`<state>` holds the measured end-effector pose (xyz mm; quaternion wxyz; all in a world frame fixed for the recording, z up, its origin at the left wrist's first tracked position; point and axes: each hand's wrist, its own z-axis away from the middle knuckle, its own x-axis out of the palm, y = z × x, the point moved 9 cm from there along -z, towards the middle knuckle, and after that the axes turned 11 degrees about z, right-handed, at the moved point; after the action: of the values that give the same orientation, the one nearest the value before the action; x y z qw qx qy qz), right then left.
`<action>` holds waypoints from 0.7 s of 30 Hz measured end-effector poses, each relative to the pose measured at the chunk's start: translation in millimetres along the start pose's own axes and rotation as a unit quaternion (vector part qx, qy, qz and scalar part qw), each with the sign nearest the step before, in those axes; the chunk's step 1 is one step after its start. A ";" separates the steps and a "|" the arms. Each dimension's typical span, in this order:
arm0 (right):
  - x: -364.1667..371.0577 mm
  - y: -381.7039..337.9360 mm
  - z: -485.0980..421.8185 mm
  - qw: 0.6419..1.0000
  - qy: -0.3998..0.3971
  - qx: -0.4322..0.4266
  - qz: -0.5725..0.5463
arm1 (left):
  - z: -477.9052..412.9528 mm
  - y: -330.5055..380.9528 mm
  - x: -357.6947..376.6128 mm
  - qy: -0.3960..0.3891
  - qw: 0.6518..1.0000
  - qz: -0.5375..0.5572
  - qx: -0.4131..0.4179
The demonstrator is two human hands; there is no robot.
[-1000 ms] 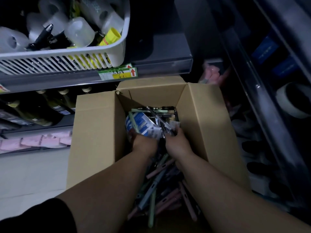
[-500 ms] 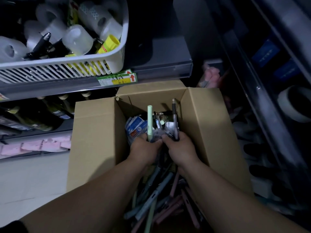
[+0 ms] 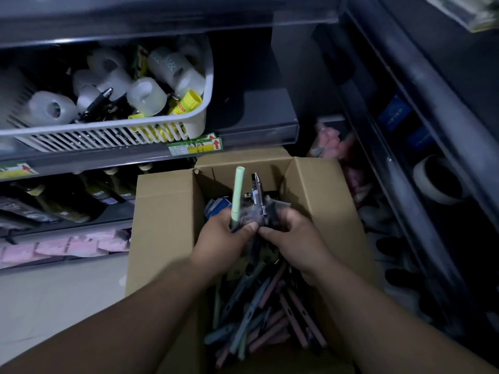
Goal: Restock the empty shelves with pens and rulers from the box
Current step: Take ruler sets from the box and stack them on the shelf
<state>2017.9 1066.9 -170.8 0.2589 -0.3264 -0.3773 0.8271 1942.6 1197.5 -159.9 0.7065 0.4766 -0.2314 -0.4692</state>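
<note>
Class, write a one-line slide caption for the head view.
Left hand and right hand hold a bunch of pens over the cardboard box.

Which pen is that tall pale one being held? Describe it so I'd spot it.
Find the open brown cardboard box below the grey shelves. Above it, the left hand grips a pale mint-green pen pointing upward, beside a bunch of clear and dark pens in the right hand. Of those held, it alone is light green.
</note>
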 end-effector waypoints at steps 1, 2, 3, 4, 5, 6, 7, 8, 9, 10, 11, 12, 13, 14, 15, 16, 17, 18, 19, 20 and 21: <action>-0.4 -1.5 1.1 1.000 0.004 -0.006 0.010 | 1.6 1.7 -0.2 -0.006 1.000 0.010 0.005; 0.0 -4.5 2.6 1.000 0.006 -0.013 0.016 | 2.6 3.4 -1.7 -0.008 1.000 0.017 0.012; 0.7 -8.8 4.9 1.000 0.005 -0.021 0.021 | 3.8 6.8 -3.7 -0.007 0.999 0.023 0.023; 0.7 -14.1 7.0 0.999 0.004 -0.032 0.020 | 4.6 11.7 -6.0 -0.007 0.999 0.031 0.035; 0.1 -17.9 7.9 0.999 0.003 -0.039 0.015 | 5.1 17.0 -8.9 -0.006 0.998 0.042 0.047; -0.7 -21.1 8.1 0.999 0.002 -0.046 0.004 | 5.2 22.9 -11.9 -0.004 0.997 0.055 0.061; -1.9 -26.0 9.4 0.999 0.002 -0.054 -0.003 | 5.1 29.1 -14.6 -0.004 0.995 0.064 0.074; -3.4 -30.5 10.5 0.998 0.004 -0.064 -0.008 | 5.4 35.6 -16.9 -0.006 0.994 0.071 0.088; -6.1 -33.9 11.0 0.997 0.011 -0.074 -0.012 | 6.3 42.1 -18.5 -0.010 0.992 0.078 0.099; -8.8 -37.0 11.9 0.996 0.019 -0.083 -0.015 | 7.9 48.4 -19.1 -0.017 0.990 0.089 0.108; -11.1 -39.6 13.0 0.995 0.025 -0.092 -0.021 | 9.5 54.4 -18.6 -0.027 0.988 0.098 0.116; -13.0 -42.4 15.3 0.994 0.028 -0.098 -0.030 | 11.2 59.6 -17.8 -0.036 0.986 0.104 0.122; -13.6 -43.5 16.9 0.993 0.030 -0.103 -0.042 | 12.2 62.7 -17.0 -0.043 0.985 0.111 0.126; -12.6 -44.7 19.0 0.993 0.023 -0.105 -0.056 | 12.6 63.5 -16.1 -0.049 0.983 0.121 0.125; -9.1 -42.9 19.6 0.993 0.012 -0.101 -0.064 | 12.8 61.4 -13.6 -0.058 0.982 0.136 0.117; -5.4 -39.7 20.1 0.994 0.003 -0.090 -0.065 | 12.4 56.7 -9.8 -0.068 0.981 0.151 0.103; -1.6 -34.8 19.8 0.995 -0.001 -0.079 -0.060 | 11.4 49.3 -5.5 -0.074 0.980 0.163 0.084; 2.0 -28.9 19.5 0.996 -0.003 -0.067 -0.050 | 11.3 41.6 -1.0 -0.079 0.979 0.175 0.065; 6.1 -22.7 19.9 0.997 -0.007 -0.056 -0.044 | 11.0 33.3 2.0 -0.077 0.979 0.185 0.047; 10.0 -15.3 20.3 0.998 -0.011 -0.041 -0.045 | 10.6 25.2 3.8 -0.073 0.978 0.192 0.031; 12.7 -8.5 20.6 0.998 -0.016 -0.027 -0.056 | 10.1 17.4 5.4 -0.070 0.977 0.199 0.018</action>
<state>1996.0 1071.1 -158.1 0.2901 -0.2987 -0.4213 0.8057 1944.9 1190.0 -140.7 0.7594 0.3995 -0.3786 -0.3469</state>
